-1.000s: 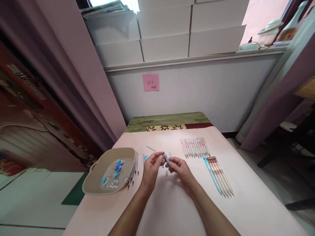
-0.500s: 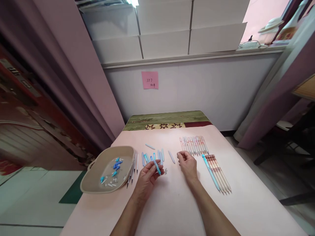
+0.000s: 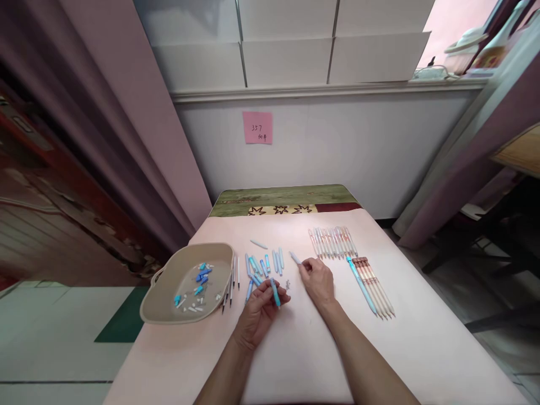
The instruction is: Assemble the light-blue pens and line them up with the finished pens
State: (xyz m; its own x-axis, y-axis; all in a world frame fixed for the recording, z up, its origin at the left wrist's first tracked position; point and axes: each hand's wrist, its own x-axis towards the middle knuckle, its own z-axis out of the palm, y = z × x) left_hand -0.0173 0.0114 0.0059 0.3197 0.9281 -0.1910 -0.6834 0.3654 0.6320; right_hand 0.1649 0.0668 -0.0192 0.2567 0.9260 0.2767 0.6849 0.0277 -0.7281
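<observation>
Table (image 3: 304, 365): pale pink cover, set before a grey wall.
Left hand (image 3: 262, 306): grasping a blue barrel (image 3: 275, 293), tilted, just beside small grey bits (image 3: 287, 285).
Right hand (image 3: 318, 279): fingers bent at the near end of a pale barrel (image 3: 295, 257); cannot tell whether it is pinched.
Loose barrels (image 3: 267, 264): beyond the left hand.
Pens (image 3: 366, 287): right of the right hand.
Risk: a brushing finger could scatter the bits; a knock could set round barrels rolling.

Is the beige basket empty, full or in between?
In between: the basket holds scattered blue parts and small white pieces, well below its rim.
</observation>
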